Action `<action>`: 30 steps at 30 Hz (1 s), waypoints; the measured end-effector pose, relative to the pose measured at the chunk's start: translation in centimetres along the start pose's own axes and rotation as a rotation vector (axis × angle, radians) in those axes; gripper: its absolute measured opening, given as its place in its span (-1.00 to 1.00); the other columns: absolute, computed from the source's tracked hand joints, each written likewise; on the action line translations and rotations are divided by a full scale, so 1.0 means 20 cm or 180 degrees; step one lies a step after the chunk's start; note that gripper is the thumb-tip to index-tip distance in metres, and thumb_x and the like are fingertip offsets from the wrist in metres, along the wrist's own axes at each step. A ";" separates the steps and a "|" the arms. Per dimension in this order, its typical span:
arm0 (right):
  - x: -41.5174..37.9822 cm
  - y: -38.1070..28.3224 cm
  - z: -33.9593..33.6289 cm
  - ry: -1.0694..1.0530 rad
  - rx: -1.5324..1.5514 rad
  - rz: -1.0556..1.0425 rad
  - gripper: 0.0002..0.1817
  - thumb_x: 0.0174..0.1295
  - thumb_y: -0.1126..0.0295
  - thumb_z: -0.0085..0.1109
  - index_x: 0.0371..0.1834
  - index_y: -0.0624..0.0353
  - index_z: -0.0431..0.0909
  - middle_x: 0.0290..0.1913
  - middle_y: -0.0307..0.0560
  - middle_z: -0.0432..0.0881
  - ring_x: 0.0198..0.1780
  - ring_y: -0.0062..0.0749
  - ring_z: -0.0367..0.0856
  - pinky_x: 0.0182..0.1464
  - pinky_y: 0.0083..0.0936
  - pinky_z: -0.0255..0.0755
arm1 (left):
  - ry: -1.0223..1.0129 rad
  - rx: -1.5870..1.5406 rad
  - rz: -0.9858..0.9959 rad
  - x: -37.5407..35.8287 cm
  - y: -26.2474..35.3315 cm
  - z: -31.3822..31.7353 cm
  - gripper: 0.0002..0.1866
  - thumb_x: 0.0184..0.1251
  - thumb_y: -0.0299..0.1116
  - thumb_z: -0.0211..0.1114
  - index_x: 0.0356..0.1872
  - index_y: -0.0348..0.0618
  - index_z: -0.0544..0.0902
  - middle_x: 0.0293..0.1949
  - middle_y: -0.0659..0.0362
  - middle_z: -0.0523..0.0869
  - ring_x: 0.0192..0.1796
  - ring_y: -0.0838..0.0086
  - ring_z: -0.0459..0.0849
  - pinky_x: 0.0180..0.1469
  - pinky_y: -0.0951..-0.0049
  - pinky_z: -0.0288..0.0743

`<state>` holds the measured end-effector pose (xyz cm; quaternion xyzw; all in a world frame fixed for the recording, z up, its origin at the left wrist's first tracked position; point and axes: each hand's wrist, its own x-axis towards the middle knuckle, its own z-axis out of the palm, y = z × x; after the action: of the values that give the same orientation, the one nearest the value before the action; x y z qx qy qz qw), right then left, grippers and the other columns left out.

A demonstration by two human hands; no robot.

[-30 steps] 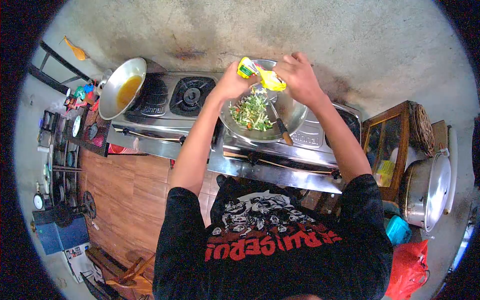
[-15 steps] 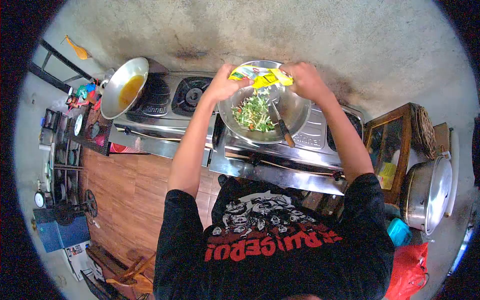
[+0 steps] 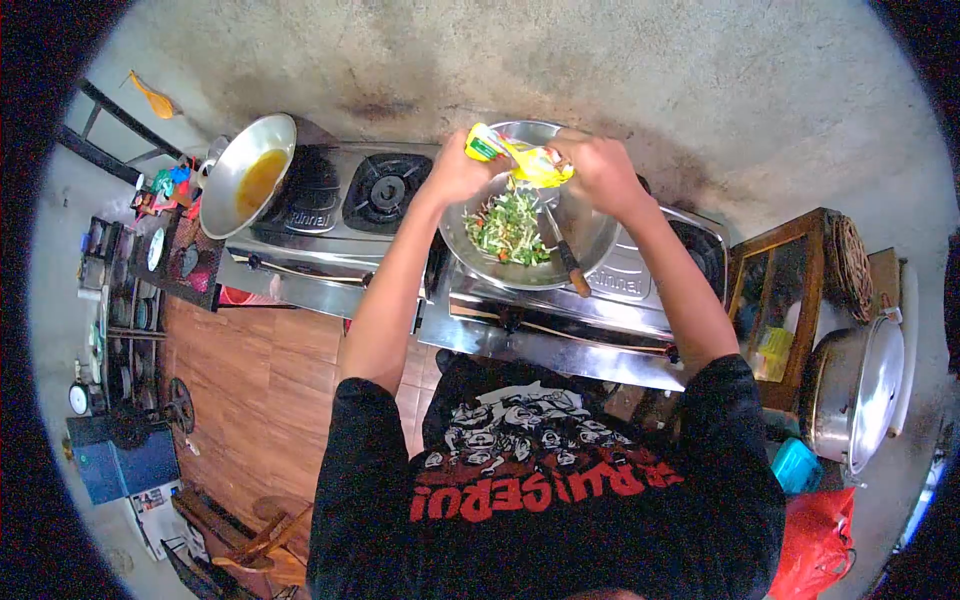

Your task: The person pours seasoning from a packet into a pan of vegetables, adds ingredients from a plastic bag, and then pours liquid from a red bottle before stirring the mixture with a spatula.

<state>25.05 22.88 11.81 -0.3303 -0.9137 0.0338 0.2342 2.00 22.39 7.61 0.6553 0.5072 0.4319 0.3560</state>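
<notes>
A yellow plastic packet (image 3: 543, 168) with green and white print is held between my two hands above a metal bowl (image 3: 600, 238). My left hand (image 3: 466, 172) is closed on the packet's left end, and my right hand (image 3: 600, 170) grips its right side. The packet looks creased and twisted in the middle; its contents cannot be made out. Below it, chopped vegetables (image 3: 508, 228), green and pale with orange bits, lie in the bowl. A spoon with a dark wooden handle (image 3: 568, 258) rests in the bowl, its handle over the near rim.
The bowl stands on a steel gas stove (image 3: 640, 275). To the left are another burner (image 3: 388, 190) and a wok (image 3: 222, 200) with yellowish oil. A wooden cabinet (image 3: 775, 300), a large lidded pot (image 3: 840, 385) and a red bag (image 3: 815, 540) are on the right. A concrete wall rises behind.
The packet has gone from spread wide between both hands to bunched and twisted. My left hand has turned and closed more around its end; the right hand has shifted slightly left.
</notes>
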 end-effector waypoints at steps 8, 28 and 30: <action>-0.01 0.01 -0.04 -0.0014 -0.0874 0.0526 -0.67 -0.09 0.47 0.18 -0.17 -0.04 0.59 -0.30 -0.11 0.64 -0.25 -0.11 0.65 -0.29 -0.17 0.51 | -0.0029 -0.0496 0.0116 -0.03 0.06 0.05 -0.77 0.03 -0.38 0.46 -0.31 -0.29 0.70 -0.36 0.11 0.77 -0.33 0.55 0.68 -0.24 0.45 0.54; -0.03 0.01 0.04 0.0361 -0.0214 0.0373 -0.75 -0.14 0.43 0.23 -0.30 0.07 0.59 -0.32 -0.09 0.60 -0.27 -0.08 0.62 -0.29 -0.23 0.49 | 0.0007 -0.0651 0.0098 -0.08 -0.04 0.09 -0.77 0.00 -0.44 0.41 -0.29 -0.31 0.68 -0.35 0.15 0.76 -0.31 0.53 0.69 -0.22 0.45 0.54; -0.05 -0.01 0.08 0.0223 -0.0095 0.0249 -0.76 -0.13 0.41 0.25 -0.30 0.06 0.60 -0.31 -0.09 0.60 -0.26 -0.09 0.62 -0.29 -0.23 0.49 | -0.0129 -0.0257 -0.0045 -0.07 -0.06 0.06 -0.73 -0.02 -0.42 0.44 -0.27 -0.30 0.67 -0.33 0.15 0.75 -0.28 0.53 0.69 -0.19 0.45 0.54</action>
<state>24.86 22.21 9.99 -0.3702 -0.8917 0.0176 0.2596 2.43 21.23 5.71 0.6454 0.4867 0.4362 0.3954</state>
